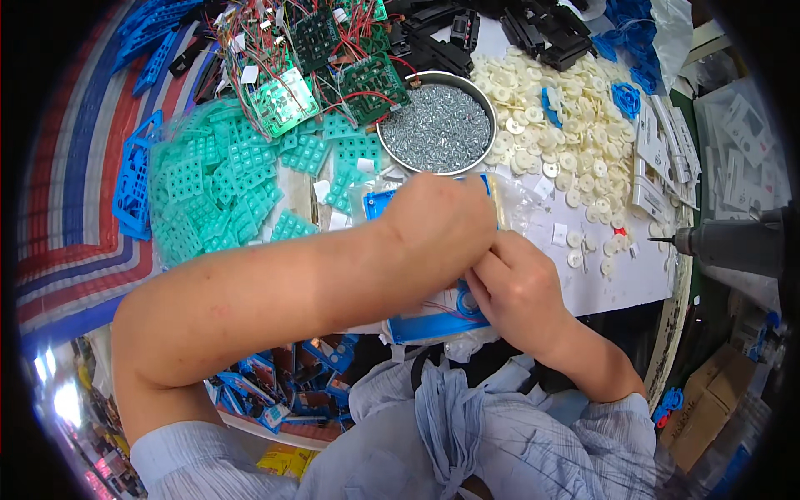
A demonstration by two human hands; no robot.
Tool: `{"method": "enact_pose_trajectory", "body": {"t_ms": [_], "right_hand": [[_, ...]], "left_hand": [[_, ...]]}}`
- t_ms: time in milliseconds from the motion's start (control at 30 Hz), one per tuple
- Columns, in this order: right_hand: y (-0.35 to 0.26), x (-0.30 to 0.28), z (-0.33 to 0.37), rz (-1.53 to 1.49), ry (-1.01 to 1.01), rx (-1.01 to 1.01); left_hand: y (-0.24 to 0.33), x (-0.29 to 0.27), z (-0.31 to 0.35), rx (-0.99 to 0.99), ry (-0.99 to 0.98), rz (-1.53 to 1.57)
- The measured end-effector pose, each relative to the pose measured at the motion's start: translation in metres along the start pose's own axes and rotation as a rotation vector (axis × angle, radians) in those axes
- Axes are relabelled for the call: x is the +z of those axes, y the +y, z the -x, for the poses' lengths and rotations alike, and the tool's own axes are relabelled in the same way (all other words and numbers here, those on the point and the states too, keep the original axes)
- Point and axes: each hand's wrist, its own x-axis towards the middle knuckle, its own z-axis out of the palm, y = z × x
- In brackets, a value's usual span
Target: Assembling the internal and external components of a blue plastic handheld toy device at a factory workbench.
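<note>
A blue plastic housing (406, 331) lies in front of me on clear plastic wrapping, partly covered by my arms. Over its upper part my left hand (442, 212) is closed, back of the hand up, and its fingertips are hidden. My right hand (521, 287) meets it from the right, with thumb and fingers pinched together above the housing. Whatever the fingers grip is too hidden to name. A round speaker-like part and thin red wires show inside the housing beside my right fingers. Just beyond my left hand stands a round metal tin (492, 125) filled with small screws (437, 125).
Teal rubber keypads (225, 179) heap at left, below wired green circuit boards (371, 87). Cream plastic discs (575, 125) spread at right, black plastic parts (442, 50) behind. An electric screwdriver (733, 242) points in from the right. Finished-looking blue units (258, 383) lie below my left arm.
</note>
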Motion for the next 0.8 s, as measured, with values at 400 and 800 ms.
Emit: {"method": "enact_pose_trajectory", "body": {"t_ms": [400,800], "right_hand": [[0.011,-0.024,-0.036,0.115,-0.205,-0.057],[0.027,0.005,-0.036,-0.025,-0.021,-0.072]], "left_hand": [[-0.036,-0.006,-0.005,-0.087,-0.132,0.112],[-0.041,0.002,0.000,-0.163,-0.126,0.235]]}}
